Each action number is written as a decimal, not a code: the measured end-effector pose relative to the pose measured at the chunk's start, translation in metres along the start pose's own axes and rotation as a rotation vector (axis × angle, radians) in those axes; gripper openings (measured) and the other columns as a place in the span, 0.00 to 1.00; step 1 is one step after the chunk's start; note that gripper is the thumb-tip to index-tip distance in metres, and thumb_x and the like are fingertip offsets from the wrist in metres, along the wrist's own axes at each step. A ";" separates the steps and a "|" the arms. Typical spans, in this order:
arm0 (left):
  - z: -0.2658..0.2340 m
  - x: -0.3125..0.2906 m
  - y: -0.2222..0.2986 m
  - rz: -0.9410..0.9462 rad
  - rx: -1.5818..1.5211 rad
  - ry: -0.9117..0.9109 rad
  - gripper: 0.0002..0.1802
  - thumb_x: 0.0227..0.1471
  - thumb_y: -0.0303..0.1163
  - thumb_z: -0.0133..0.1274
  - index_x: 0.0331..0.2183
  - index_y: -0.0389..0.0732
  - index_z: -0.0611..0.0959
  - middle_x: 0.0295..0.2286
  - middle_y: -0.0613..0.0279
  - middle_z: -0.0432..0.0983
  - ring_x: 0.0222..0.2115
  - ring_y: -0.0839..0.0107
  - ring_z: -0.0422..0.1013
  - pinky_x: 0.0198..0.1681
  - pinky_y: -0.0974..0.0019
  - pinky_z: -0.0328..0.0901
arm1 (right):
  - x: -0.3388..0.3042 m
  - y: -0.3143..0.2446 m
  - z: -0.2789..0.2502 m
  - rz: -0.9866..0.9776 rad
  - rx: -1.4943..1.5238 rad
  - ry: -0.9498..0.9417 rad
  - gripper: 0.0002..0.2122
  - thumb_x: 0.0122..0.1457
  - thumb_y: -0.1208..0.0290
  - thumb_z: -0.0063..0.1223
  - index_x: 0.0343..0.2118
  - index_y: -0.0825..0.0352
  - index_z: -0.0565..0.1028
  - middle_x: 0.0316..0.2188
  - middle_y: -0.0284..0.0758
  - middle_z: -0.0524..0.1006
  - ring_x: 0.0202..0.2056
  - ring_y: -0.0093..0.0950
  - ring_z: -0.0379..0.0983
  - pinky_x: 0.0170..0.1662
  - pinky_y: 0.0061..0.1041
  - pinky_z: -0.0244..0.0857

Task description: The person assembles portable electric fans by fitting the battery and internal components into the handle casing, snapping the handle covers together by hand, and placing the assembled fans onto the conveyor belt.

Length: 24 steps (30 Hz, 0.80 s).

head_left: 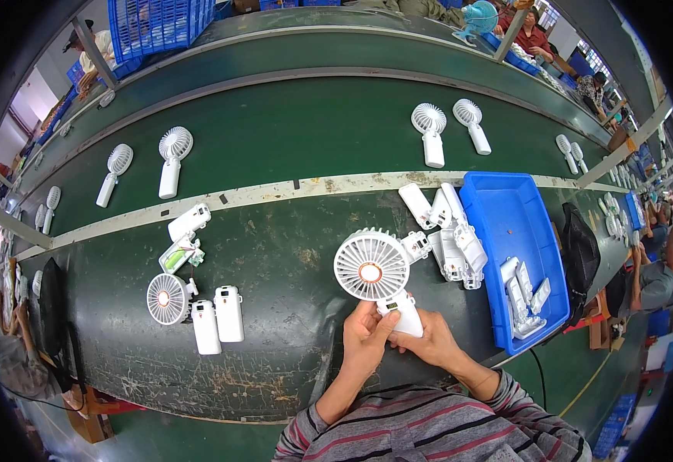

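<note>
A white handheld fan [404,314] is held upright in front of me, its round grille facing up with an orange-ringed hub. My left hand [366,331] grips the handle's left side, the thumb lying near a small dark display. Around the handle's right and lower side closes my right hand [432,339]. Just behind the fan head lies a heap of white handle shells [452,250]. Left on the bench, an opened fan [168,299] lies by a part with a green cell [173,260] and two white handle casings [229,314].
A blue tray [478,231] with several white casings stands to my right, a black bag [581,250] beyond it. Behind a pale rail [252,192], finished-looking fans [175,144] [429,119] lie on a green belt [298,123]. Other people work around the line.
</note>
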<state>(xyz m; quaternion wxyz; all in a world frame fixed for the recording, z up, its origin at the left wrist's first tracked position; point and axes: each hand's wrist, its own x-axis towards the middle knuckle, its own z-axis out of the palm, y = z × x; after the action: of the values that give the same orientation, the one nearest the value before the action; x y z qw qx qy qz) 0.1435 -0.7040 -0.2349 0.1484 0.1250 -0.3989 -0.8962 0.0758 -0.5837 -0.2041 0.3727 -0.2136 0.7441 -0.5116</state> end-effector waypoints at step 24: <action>-0.004 -0.005 0.000 0.442 1.359 0.093 0.32 0.38 0.40 0.58 0.46 0.39 0.68 0.38 0.47 0.70 0.39 0.50 0.69 0.40 0.52 0.64 | 0.047 -0.004 -0.042 -0.190 0.542 0.028 0.20 0.39 0.78 0.60 0.39 0.74 0.72 0.31 0.38 0.77 0.32 0.27 0.75 0.39 0.26 0.70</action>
<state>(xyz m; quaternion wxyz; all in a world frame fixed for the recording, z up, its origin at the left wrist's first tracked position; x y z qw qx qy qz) 0.1492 -0.7047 -0.2366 0.2325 0.1441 -0.8781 -0.3925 0.0135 -0.5923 -0.2081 0.3564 -0.1680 0.5619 -0.7273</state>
